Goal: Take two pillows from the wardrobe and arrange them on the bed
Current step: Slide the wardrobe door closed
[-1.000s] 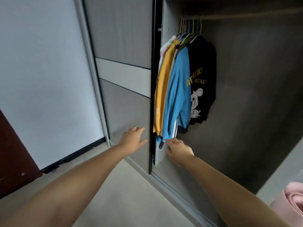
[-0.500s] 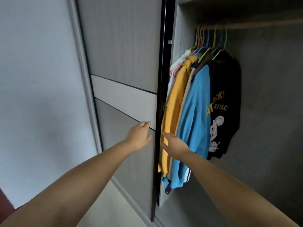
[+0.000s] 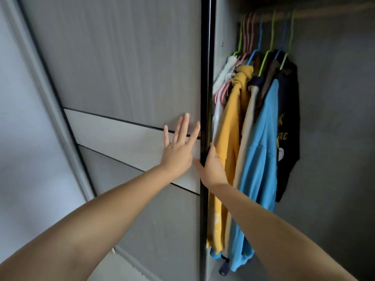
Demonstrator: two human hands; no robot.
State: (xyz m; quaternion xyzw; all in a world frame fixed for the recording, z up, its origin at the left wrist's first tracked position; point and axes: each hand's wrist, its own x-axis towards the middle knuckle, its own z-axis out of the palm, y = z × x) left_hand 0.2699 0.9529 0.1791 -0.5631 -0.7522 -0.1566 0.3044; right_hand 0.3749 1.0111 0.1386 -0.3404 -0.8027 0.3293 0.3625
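Observation:
The grey sliding wardrobe door [image 3: 125,74] fills the middle of the view, with a pale band across it and a black edge [image 3: 206,98] on its right. My left hand [image 3: 178,153] lies flat on the pale band, fingers spread. My right hand [image 3: 212,169] grips the black door edge, fingers curled behind it. To the right of the edge the wardrobe stands open and dark. No pillow is in view.
Several shirts hang on coloured hangers from a rail: a yellow shirt [image 3: 229,138], a blue shirt [image 3: 261,159] and a black printed shirt [image 3: 288,126]. A pale wall [image 3: 24,138] lies left of the wardrobe frame.
The view has tilted upward and moved closer. Both hands have risen along the door; my left hand now lies flat on it and my right hand has closed on the black edge.

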